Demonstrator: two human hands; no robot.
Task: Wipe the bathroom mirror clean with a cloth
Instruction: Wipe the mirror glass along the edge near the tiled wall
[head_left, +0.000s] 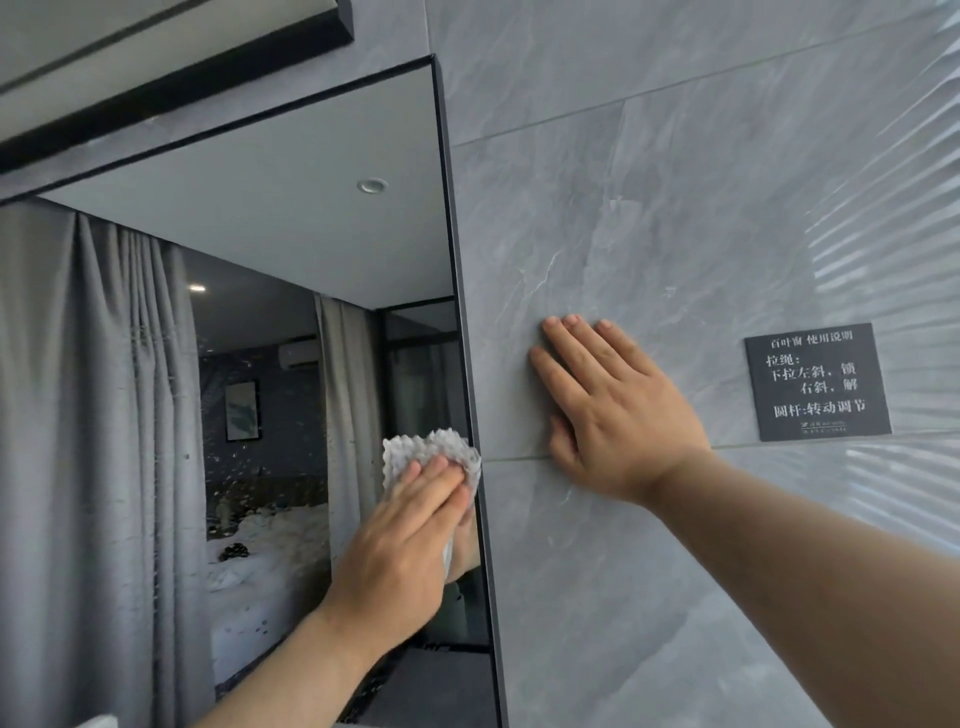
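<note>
The bathroom mirror (249, 332) fills the left half of the view, framed in thin black, with specks and smears across its middle. My left hand (402, 540) presses a crumpled white-grey cloth (434, 452) flat against the glass, close to the mirror's right edge. The cloth sticks out above my fingertips. My right hand (608, 410) lies flat with straight fingers on the grey tiled wall (649, 182) just right of the mirror, holding nothing.
A dark sign with white lettering (818, 382) is fixed to the tiles at the right. A black-trimmed ledge or cabinet (171, 57) overhangs the mirror's top. The glass reflects curtains, a bed and a ceiling light.
</note>
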